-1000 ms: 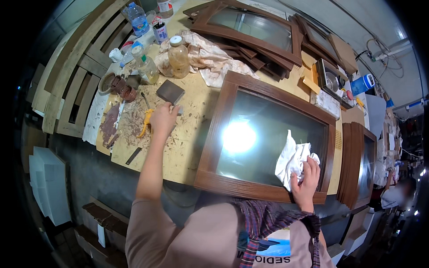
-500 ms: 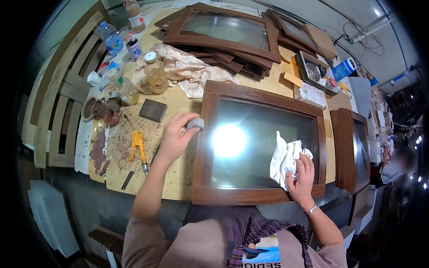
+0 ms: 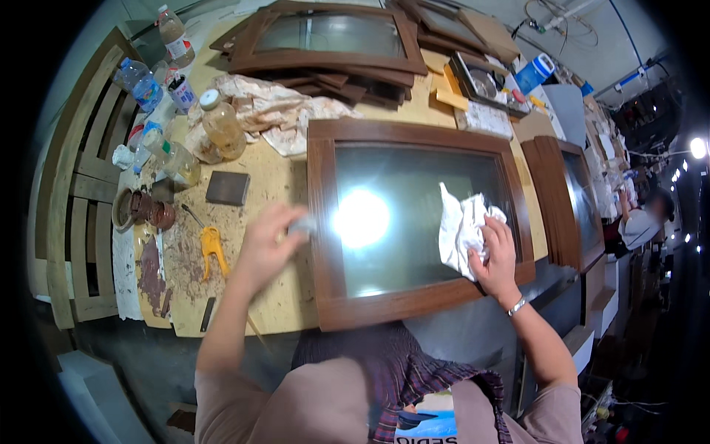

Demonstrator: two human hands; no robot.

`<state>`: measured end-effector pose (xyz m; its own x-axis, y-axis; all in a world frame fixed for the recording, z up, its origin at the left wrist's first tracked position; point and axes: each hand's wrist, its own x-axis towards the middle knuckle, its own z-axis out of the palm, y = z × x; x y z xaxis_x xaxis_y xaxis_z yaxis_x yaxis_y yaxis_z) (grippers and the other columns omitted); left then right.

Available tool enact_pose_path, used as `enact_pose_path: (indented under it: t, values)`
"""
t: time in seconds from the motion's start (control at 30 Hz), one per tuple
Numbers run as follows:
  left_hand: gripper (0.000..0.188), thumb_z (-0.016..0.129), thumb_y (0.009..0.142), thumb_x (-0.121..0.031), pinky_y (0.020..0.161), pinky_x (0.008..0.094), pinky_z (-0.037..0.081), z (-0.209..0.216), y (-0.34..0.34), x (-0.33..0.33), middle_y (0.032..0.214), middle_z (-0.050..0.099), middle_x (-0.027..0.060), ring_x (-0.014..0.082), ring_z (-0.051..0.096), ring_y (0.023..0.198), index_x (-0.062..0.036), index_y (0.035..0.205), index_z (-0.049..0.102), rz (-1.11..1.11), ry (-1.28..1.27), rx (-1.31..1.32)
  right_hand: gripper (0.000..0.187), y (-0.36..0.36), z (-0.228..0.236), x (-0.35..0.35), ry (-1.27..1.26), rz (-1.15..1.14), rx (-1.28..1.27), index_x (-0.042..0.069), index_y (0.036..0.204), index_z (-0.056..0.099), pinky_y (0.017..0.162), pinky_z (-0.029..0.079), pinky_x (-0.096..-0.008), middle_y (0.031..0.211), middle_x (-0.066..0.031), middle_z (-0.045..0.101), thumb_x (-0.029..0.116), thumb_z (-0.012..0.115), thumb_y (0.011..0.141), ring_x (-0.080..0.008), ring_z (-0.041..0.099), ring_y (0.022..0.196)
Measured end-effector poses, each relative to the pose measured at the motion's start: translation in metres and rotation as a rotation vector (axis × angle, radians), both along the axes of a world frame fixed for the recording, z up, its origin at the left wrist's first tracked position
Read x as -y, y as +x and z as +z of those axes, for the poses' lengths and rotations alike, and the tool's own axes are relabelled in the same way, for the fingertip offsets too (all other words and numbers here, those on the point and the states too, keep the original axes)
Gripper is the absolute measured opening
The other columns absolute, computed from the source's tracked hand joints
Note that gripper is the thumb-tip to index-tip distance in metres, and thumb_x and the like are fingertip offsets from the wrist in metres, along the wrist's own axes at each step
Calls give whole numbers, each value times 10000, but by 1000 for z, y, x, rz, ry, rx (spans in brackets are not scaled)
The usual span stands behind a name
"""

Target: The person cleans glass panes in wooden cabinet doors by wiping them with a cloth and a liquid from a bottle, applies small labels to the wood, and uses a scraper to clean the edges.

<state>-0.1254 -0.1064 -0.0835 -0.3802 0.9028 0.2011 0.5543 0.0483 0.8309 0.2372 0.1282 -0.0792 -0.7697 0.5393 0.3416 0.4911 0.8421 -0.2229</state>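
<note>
A brown wood-framed glass door panel (image 3: 333, 281) lies on the table in front of me, a bright glare on its glass. My left hand (image 3: 268, 243), slightly blurred, pinches a small grey pad (image 3: 303, 224) at the outer left edge of the frame. I cannot make out the pad's exact kind. On the right part of the glass, my right hand (image 3: 495, 255) is closed on a crumpled white cloth (image 3: 460, 229). A dark rectangular block (image 3: 228, 188) rests on the table beyond my left hand.
Similar panels (image 3: 333, 65) are stacked at the far side, and more (image 3: 551, 200) stand at the right. Bottles (image 3: 222, 129), a stained cloth (image 3: 274, 111) and a yellow trigger-handled tool (image 3: 213, 251) occupy the left. A tool box (image 3: 481, 85) sits beyond the panel. Another person (image 3: 640, 222) is far right.
My left hand with the grey pad has slid toward me along the panel's left edge. My right hand stays on the cloth over the glass. The whole view has shifted.
</note>
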Motion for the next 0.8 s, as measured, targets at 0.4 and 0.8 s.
enact_pose_path:
  t: [0.4,0.8]
  values:
    - [338,727,748,-9,800,327,502,7,76,47,987,675,124,242,653,905,5,1085,692,132,13,-6,413,3,-6,-2,61,36,-13,1,1152,566,1031,399,-479,1285,-211,552,190,692,808,-413,498,1201]
    - [404,587,977,-125,762,298,547,-43,134,140,1108,671,140,184,657,938,93,1312,530,428,383,1367,578,0,-4,7,23,136,-88,89,1360,555,1077,348,-481,1407,-235,474,28,615,788,-418,454,1277]
